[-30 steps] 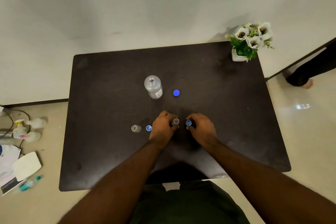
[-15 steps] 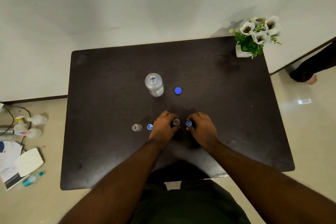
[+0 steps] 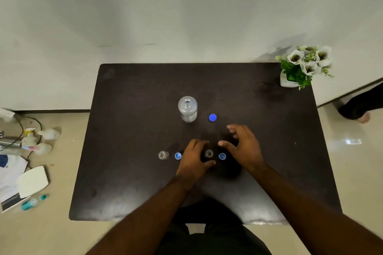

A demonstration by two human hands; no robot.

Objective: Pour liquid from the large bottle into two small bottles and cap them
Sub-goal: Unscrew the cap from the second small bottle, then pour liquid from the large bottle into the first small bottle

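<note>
The left hand (image 3: 193,158) grips 1 uncapped small bottle (image 3: 209,153) upright on the dark bench (image 3: 132,130); the right hand (image 3: 243,147) hovers with fingers spread, holding nothing. A second small bottle (image 3: 163,155) stands left, 2 blue caps (image 3: 178,156) nearby, the large bottle (image 3: 187,109) behind.

On the dark tabletop (image 3: 128,130) the left hand (image 3: 194,161) curls around an uncapped small bottle (image 3: 209,153), a light-blue cap (image 3: 222,156) just to its right. The right hand (image 3: 244,147) hovers with fingers spread. Another small bottle (image 3: 163,155) and cap (image 3: 178,156) stand to the left. Farther back stand the open large bottle (image 3: 187,108) and its blue cap (image 3: 212,117). A flower pot (image 3: 304,66) occupies the far right corner.
</note>
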